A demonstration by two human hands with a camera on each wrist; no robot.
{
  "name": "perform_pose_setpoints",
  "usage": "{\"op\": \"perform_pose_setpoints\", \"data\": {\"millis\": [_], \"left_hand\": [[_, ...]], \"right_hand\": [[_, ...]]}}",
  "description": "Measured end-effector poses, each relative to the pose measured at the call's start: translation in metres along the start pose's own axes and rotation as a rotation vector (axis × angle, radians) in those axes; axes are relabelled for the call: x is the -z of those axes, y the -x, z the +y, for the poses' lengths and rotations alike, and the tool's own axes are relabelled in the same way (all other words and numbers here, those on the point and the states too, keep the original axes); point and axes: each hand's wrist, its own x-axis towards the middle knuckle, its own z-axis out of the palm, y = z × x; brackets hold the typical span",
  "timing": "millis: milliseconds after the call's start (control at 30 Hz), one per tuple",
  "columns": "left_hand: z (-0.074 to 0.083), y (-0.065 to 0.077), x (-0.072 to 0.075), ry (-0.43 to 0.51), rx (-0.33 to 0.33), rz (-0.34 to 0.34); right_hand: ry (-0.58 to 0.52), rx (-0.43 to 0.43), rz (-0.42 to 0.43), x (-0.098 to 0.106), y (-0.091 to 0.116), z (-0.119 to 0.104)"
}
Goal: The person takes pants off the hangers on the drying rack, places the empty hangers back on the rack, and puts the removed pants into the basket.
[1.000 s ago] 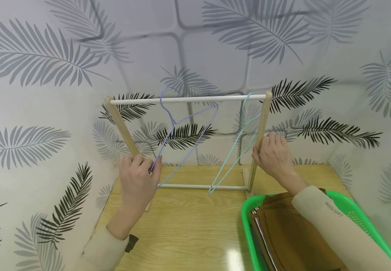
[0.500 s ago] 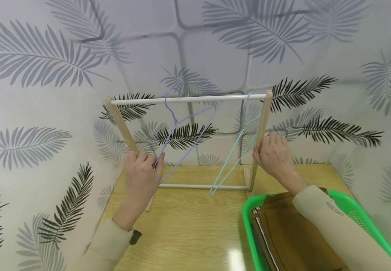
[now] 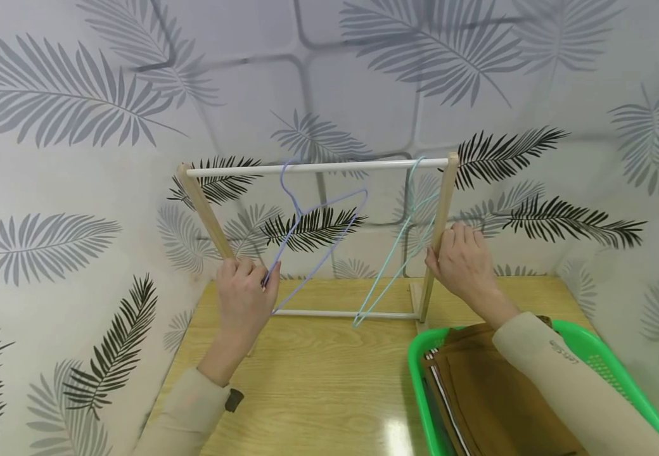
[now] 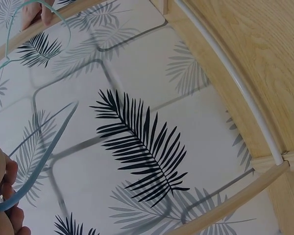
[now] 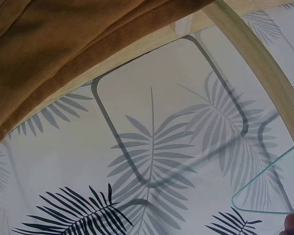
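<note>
Near the rack's left post, my left hand (image 3: 244, 301) pinches the lower corner of a purple wire hanger (image 3: 284, 246). The hanger's hook crosses the white top rail (image 3: 341, 167) and its body slants. In the left wrist view the hanger (image 4: 47, 151) looks bluish, with curled fingers (image 4: 10, 171) around its end. My right hand (image 3: 466, 263) grips the right wooden post (image 3: 445, 196), thumb on the near side. A teal hanger (image 3: 388, 259) hangs from the rail beside that post. Only fingertips (image 5: 291, 224) of the right hand show in the right wrist view.
A green basket (image 3: 415, 361) with folded brown clothes (image 3: 495, 392) stands at the right, under my right forearm. The small rack stands on a wooden table (image 3: 312, 380). Behind it is a leaf-patterned wall (image 3: 352, 82). A white lower bar (image 3: 329, 313) joins the posts.
My left hand has moved slightly right with the purple hanger. The hanger's hook has shifted right and lowered onto the rail. My right hand and the teal hanger stay put.
</note>
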Motion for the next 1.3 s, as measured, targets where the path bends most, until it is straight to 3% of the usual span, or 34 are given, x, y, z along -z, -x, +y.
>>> {"op": "perform_pose_setpoints", "data": {"millis": [600,1000,1167,1300], "left_hand": [[0.002,0.005,-0.008,-0.001,-0.013,-0.026],[-0.001,0.007,-0.013,0.017,-0.003,-0.049],[-0.001,0.010,-0.015,0.070,0.022,-0.072],[0.001,0.011,-0.012,0.104,0.043,-0.080]], "right_hand": [[0.000,-0.002,0.000,0.001,0.000,0.001],[-0.062,-0.041,-0.007,0.007,0.001,-0.001],[-0.121,-0.108,-0.051,0.013,0.005,-0.001],[-0.144,-0.164,-0.139,0.024,0.011,0.000]]}}
